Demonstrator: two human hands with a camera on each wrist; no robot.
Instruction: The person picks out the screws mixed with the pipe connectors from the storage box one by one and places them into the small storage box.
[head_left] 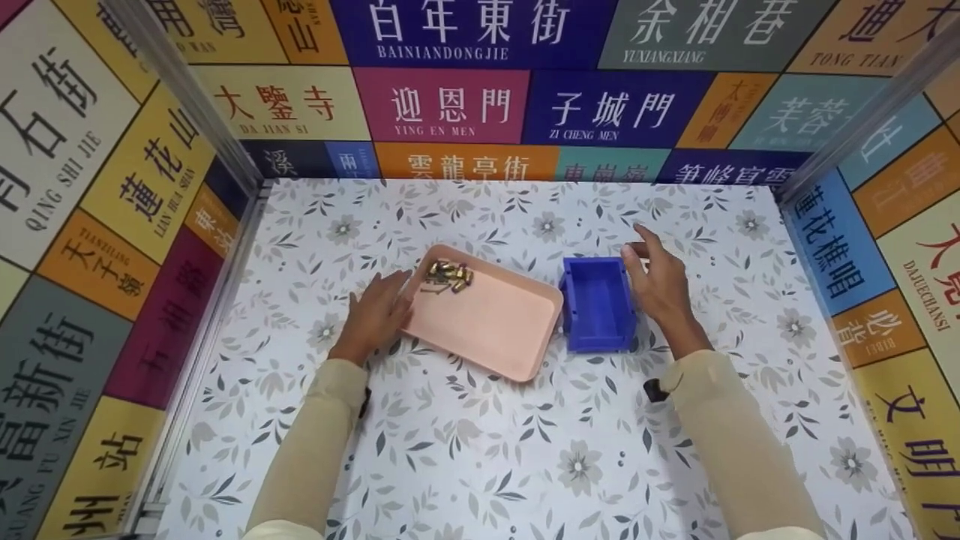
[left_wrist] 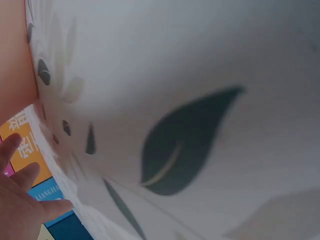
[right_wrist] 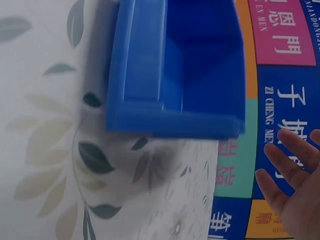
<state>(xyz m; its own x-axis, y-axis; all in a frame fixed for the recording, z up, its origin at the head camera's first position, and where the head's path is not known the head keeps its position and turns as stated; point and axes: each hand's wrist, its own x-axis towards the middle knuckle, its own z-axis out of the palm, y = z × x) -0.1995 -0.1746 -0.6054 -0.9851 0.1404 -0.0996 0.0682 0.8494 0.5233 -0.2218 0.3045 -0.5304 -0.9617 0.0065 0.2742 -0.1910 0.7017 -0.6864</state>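
Note:
A pink tray (head_left: 487, 322) lies at an angle on the table, with several small brass-coloured metal pieces (head_left: 448, 277) heaped in its far left corner. My left hand (head_left: 377, 313) rests at the tray's left edge, fingers extended along the rim. To the right of the tray stands a blue bin (head_left: 600, 307), its inside bare in the head view. Beside the bin's right wall is my right hand (head_left: 658, 281), its fingers loosely spread and holding nothing. In the right wrist view the same bin (right_wrist: 137, 65) shows close up, apart from the fingers (right_wrist: 272, 190).
The table (head_left: 480, 457) is covered with a white leaf-and-flower print. Panels with Chinese street names (head_left: 442, 105) wall the back and both sides. Metal frame posts (head_left: 199, 97) stand at the rear corners.

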